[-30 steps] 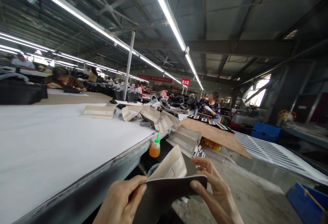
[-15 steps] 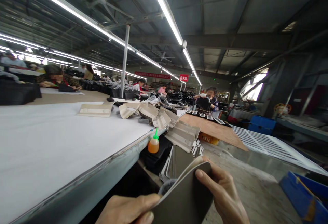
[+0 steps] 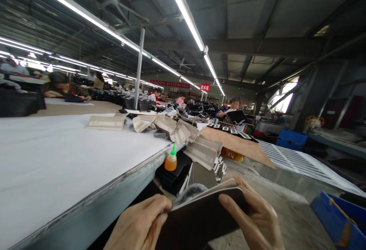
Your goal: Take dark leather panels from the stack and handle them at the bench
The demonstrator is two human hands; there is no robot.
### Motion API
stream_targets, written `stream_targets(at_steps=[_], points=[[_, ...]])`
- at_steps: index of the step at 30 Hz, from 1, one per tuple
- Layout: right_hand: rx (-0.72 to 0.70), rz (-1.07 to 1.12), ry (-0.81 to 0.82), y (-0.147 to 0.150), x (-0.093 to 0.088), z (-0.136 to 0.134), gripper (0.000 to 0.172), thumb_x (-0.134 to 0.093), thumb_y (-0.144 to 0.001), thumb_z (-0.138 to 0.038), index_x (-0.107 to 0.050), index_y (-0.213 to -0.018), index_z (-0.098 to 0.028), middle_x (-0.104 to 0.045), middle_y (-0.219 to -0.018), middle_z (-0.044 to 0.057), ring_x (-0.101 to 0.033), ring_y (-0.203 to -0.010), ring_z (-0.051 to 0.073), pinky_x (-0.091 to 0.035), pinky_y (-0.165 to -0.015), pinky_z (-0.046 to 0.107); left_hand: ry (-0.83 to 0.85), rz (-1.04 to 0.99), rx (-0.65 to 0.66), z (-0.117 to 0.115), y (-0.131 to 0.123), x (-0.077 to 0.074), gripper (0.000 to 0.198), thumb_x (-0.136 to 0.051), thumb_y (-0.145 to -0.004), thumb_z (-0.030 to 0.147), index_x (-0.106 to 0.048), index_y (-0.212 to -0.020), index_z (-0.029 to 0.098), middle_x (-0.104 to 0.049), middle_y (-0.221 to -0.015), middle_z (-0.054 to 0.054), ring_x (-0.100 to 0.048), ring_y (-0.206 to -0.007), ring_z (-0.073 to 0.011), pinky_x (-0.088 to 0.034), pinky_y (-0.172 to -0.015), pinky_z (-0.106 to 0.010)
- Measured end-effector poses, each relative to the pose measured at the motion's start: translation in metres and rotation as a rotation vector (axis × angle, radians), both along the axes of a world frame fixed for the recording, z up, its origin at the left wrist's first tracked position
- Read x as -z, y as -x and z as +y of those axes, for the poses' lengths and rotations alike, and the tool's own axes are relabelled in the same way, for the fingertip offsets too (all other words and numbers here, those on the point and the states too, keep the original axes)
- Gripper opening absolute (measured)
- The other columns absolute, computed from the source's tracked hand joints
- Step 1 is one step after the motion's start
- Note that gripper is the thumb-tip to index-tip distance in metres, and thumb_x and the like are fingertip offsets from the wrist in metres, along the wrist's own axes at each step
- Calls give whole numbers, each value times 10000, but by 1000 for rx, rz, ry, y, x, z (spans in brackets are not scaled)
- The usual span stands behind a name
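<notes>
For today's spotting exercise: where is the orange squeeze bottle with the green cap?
In the head view, the orange squeeze bottle stands centre frame, just below the white table's edge, left of the stacked beige pieces.

- Dark brown, smooth, matt leather-like folded sheet (image 3: 200,219), pale lining at its 12 o'clock edge.
- White matt cloth-like belt surface (image 3: 63,158), with a dull grey metal rim.
- Translucent glossy orange plastic bottle (image 3: 171,162).
- Matt beige card-like flat pieces (image 3: 203,151).
- Bare brown plywood board (image 3: 237,145).
</notes>
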State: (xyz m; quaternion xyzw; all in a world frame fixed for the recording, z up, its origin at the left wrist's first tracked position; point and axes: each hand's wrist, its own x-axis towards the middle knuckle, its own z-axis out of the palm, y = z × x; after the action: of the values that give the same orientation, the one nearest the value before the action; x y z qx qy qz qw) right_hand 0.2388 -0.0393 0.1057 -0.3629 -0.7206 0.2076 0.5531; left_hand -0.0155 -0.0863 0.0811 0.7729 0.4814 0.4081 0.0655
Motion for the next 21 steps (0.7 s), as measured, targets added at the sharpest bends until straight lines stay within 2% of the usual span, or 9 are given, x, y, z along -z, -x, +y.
stream_targets(at_steps=[3,5,8,12,17,21], points=[[42,-10,-3,0,-1,-7,242,-681,-926,-390,-731,-750,-231,-671,-835,41,-627,-743,208,-500,-617,253,-46,-42,-11,-1,-8,-4,232,-406,-977,131,-593,-882,231,-679,-865,-14,-698,-788,-143,-522,-745,-170],[58,28,26,0,-1,-9,277,-690,-914,-429,-724,-730,-225,-656,-807,40,-619,-720,208,-495,-613,262,-104,-120,-6,-2,-13,-3,234,-429,-956,106,-631,-944,224,-672,-904,-20,-698,-838,-143,-532,-790,-169],[35,96,80,1,0,-11,304,-723,-882,-466,-713,-702,-222,-638,-772,39,-605,-728,219,-480,-610,273,-130,-254,40,-2,-18,0,212,-558,-944,158,-727,-1028,255,-655,-870,9,-691,-803,-128,-533,-761,-147],[-74,168,140,2,2,-8,271,-734,-880,-452,-719,-727,-228,-612,-750,19,-562,-719,198,-439,-613,266,-78,-406,92,1,-21,4,173,-702,-899,238,-804,-1032,280,-638,-788,15,-664,-714,-131,-532,-684,-162],[-185,202,176,-2,11,3,255,-749,-885,-403,-695,-715,-220,-564,-745,-10,-497,-691,157,-396,-598,236,56,-352,146,4,-21,5,212,-726,-896,382,-824,-1074,321,-646,-760,-3,-649,-697,-169,-534,-656,-211],[-234,230,253,-3,17,10,264,-761,-874,-418,-680,-741,-206,-530,-757,-18,-471,-699,148,-393,-604,223,127,-289,199,6,-20,7,267,-646,-952,426,-829,-934,233,-525,-719,2,-582,-683,-164,-490,-642,-223]])
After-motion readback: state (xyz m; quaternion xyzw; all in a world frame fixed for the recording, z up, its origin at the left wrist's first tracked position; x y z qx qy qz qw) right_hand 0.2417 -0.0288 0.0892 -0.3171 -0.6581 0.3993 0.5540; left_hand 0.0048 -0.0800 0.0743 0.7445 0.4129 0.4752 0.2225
